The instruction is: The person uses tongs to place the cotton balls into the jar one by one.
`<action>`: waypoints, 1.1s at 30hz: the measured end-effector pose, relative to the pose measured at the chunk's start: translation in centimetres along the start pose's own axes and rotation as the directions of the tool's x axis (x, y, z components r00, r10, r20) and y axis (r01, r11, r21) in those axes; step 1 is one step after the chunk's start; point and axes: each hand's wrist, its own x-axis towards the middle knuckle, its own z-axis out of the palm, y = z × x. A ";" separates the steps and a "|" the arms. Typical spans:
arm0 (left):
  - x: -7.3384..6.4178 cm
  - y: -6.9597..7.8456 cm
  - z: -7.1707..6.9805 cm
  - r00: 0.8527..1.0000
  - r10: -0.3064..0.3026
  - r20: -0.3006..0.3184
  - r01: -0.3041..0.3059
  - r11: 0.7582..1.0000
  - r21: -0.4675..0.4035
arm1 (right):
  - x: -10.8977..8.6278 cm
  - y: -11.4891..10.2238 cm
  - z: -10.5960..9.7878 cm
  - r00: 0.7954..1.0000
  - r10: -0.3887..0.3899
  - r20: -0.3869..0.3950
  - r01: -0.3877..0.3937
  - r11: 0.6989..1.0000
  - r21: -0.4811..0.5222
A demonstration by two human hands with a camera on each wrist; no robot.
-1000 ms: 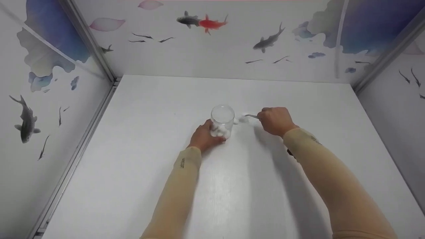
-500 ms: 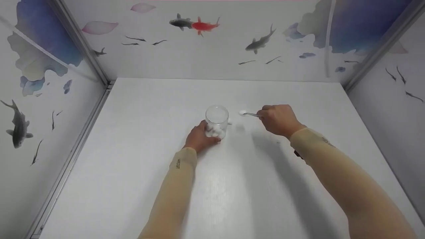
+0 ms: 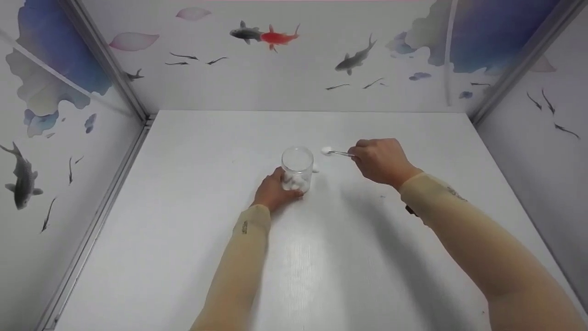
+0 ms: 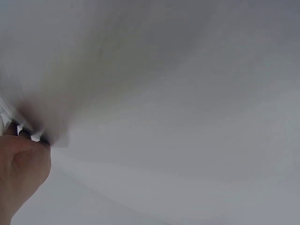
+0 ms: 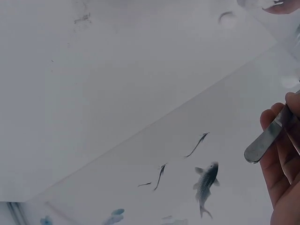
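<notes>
A clear jar [image 3: 297,168] with several white cotton balls [image 3: 294,180] inside stands upright on the white table. My left hand [image 3: 275,191] grips its lower left side, thumb at the front; in the left wrist view, only part of that hand [image 4: 23,161] shows at the edge. My right hand [image 3: 381,161] pinches metal tweezers [image 3: 341,153], their tips on one cotton ball [image 3: 326,151], above the table and right of the jar's rim. The tweezers' rounded end [image 5: 260,149] sticks out of the fingers in the right wrist view. Another cotton ball [image 3: 316,169] lies against the jar's right side.
White panels with printed fish [image 3: 353,59] enclose the table [image 3: 183,257] at the back and both sides. A metal rail [image 3: 96,216] runs along the left edge. A tiny dark speck [image 3: 382,196] lies on the table below my right hand.
The tweezers, low at the cotton ball on the table a second ago, have lifted it and come left towards the jar. My left hand keeps its hold; the whole view has shifted slightly.
</notes>
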 end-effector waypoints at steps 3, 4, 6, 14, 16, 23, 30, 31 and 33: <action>0.0 0.0 0.0 1.000 -0.003 0.001 0.003 1.000 -0.001 | 0.6 -0.6 -0.2 1.000 -0.007 0.012 0.007 1.000 -0.004; 0.0 0.0 0.0 1.000 -0.003 0.000 0.003 1.000 0.000 | 0.8 -0.8 -0.2 1.000 -0.013 0.014 0.013 1.000 -0.005; 0.1 -0.1 0.0 1.000 -0.001 0.000 0.001 1.000 -0.003 | 1.2 -1.2 -0.1 1.000 -0.028 0.011 0.028 1.000 -0.007; 0.0 -0.2 0.2 1.000 0.001 -0.004 -0.001 1.000 -0.015 | 2.9 -2.8 0.6 0.997 -0.075 0.024 0.075 0.997 -0.006; -0.2 0.0 0.2 1.000 -0.004 -0.006 0.004 1.000 -0.016 | 3.3 -3.1 0.8 0.996 -0.078 0.033 0.078 0.997 0.003; -0.7 0.4 0.1 1.000 -0.012 -0.007 0.012 1.000 0.002 | 3.9 -3.7 1.7 0.994 -0.088 0.061 0.087 0.996 0.022; -0.6 0.4 0.0 1.000 -0.003 -0.010 0.003 1.000 0.001 | 4.0 -3.7 2.1 0.993 -0.081 0.081 0.080 0.997 0.017; -0.6 0.4 0.0 1.000 -0.002 -0.009 0.002 1.000 0.000 | 4.0 -3.7 2.2 0.993 -0.082 0.083 0.082 0.997 0.013; -0.6 0.4 -0.1 1.000 -0.001 -0.006 0.001 1.000 -0.001 | 4.0 -3.7 2.3 0.993 -0.086 0.083 0.085 0.996 0.012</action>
